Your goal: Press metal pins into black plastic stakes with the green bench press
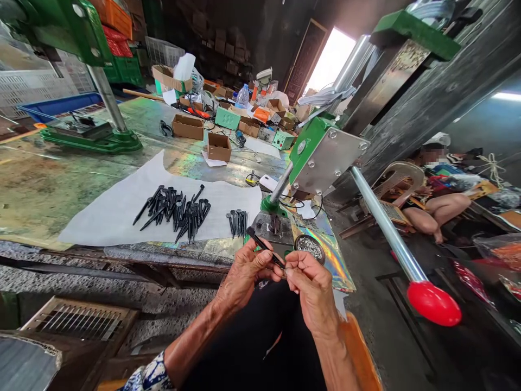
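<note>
My left hand (248, 271) is closed around a slim black plastic stake (262, 245), its rounded head up and to the left. At the stake's lower end, the fingertips of my right hand (311, 282) are pinched together; whether a small part sits between them is hidden. Just beyond my hands is the base (274, 229) of a green hand press (311, 149). A round dish (310, 247) of small shiny metal pieces stands right of it. A small group of black stakes (236, 222) lies left of the base, and a larger pile (175, 212) lies farther left on white sheeting (109, 209).
The press lever (382, 222) with its red knob (434, 303) reaches out on the right. A second green press (91, 138) stands at the left. Cardboard boxes (187, 127) and clutter fill the table's back. A seated person (431, 212) is at the far right.
</note>
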`<state>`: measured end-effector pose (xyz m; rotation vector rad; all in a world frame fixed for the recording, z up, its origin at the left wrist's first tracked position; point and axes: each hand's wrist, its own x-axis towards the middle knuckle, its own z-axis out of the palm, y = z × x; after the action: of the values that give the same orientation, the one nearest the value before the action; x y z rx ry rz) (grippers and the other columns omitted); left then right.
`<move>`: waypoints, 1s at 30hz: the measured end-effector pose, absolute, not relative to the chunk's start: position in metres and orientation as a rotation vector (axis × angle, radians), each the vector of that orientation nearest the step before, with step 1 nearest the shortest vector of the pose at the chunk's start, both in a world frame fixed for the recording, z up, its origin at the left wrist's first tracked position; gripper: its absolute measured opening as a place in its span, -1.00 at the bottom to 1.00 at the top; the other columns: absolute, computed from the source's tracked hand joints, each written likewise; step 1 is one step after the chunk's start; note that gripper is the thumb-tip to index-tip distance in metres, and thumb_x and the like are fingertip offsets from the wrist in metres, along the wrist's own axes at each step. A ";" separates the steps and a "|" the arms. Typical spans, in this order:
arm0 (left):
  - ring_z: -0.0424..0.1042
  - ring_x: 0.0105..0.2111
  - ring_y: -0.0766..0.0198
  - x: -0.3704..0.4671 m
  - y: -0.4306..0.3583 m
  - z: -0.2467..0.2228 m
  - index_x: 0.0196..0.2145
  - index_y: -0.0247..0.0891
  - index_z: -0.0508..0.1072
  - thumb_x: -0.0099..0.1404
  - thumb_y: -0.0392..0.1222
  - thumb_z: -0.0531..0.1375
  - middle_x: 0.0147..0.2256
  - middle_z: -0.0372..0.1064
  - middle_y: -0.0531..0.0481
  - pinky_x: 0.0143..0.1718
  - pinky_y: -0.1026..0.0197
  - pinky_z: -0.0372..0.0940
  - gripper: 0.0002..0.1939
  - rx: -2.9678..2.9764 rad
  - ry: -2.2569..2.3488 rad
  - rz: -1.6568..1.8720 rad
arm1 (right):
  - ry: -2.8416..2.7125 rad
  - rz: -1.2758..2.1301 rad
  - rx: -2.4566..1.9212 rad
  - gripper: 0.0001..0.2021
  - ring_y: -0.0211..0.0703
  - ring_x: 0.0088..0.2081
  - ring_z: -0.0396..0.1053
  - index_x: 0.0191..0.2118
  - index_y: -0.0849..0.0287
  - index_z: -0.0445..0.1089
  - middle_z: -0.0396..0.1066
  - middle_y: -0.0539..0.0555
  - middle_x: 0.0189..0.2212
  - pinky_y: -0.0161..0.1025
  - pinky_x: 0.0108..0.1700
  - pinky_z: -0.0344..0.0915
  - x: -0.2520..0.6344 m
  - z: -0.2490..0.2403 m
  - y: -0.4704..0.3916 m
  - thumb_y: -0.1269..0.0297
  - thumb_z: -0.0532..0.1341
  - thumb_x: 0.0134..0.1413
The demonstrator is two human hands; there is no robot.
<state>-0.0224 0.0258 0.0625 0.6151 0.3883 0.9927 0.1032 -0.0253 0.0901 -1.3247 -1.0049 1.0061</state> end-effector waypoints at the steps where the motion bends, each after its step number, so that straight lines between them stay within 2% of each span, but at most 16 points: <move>1: 0.47 -0.49 0.27 -0.023 0.026 0.063 -0.27 -0.29 0.31 0.09 -0.08 0.36 -0.42 0.45 -0.03 -0.47 0.30 0.39 -0.63 0.648 0.395 1.004 | -1.035 0.979 -1.343 -0.84 -0.32 -0.57 0.09 -0.31 0.17 0.37 0.23 -0.07 -0.56 -0.31 -0.52 -0.03 0.103 0.089 -0.026 0.26 0.25 -0.06; 9: 0.44 -0.51 0.27 -0.025 0.043 0.062 -0.33 -0.35 0.44 0.07 -0.04 0.35 -0.50 0.42 -0.04 -0.43 0.26 0.38 -0.67 0.834 0.493 0.931 | -0.975 0.977 -1.358 -0.80 -0.32 -0.56 0.12 -0.29 0.17 0.35 0.28 -0.07 -0.54 -0.31 -0.50 0.03 0.107 0.074 -0.013 0.23 0.27 -0.08; 15: 0.40 -0.52 0.28 -0.013 0.062 0.049 -0.40 -0.31 0.43 0.15 -0.08 0.27 -0.55 0.37 0.00 -0.44 0.28 0.32 -0.78 0.999 0.605 1.000 | -0.765 1.009 -1.393 -0.71 -0.30 -0.58 0.15 -0.33 0.19 0.37 0.36 -0.01 -0.53 -0.32 -0.54 0.05 0.109 0.058 0.014 0.20 0.34 -0.26; 19: 0.36 -0.52 0.30 0.000 0.075 0.035 -0.42 -0.27 0.42 0.18 -0.17 0.20 -0.56 0.35 0.04 -0.43 0.29 0.27 -0.88 1.151 0.707 1.100 | -0.696 1.026 -1.372 -0.71 -0.26 -0.57 0.18 -0.35 0.18 0.37 0.34 -0.03 -0.58 -0.33 -0.56 0.01 0.110 0.049 0.034 0.21 0.33 -0.29; 24: 0.33 -0.56 0.32 0.014 0.099 0.026 -0.41 -0.25 0.37 0.18 -0.20 0.10 -0.58 0.32 0.07 -0.47 0.30 0.24 -0.91 1.202 0.806 1.088 | -0.634 1.057 -1.346 -0.69 -0.22 -0.51 0.26 -0.35 0.19 0.38 0.41 0.03 -0.52 -0.35 -0.57 0.04 0.118 0.040 0.050 0.26 0.33 -0.36; 30: 0.24 -0.63 0.36 0.030 0.139 0.018 -0.43 -0.24 0.32 0.15 -0.22 0.07 -0.62 0.26 0.11 -0.54 0.33 0.18 -0.93 1.312 0.903 1.022 | -0.542 1.043 -1.308 -0.66 -0.26 -0.47 0.26 -0.36 0.21 0.43 0.44 0.10 -0.43 -0.38 -0.54 0.10 0.149 0.064 0.035 0.27 0.40 -0.41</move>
<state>0.0296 0.1391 0.0177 1.3122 0.9032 1.0223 0.1491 0.0351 0.0641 -1.3082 -0.5423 1.0427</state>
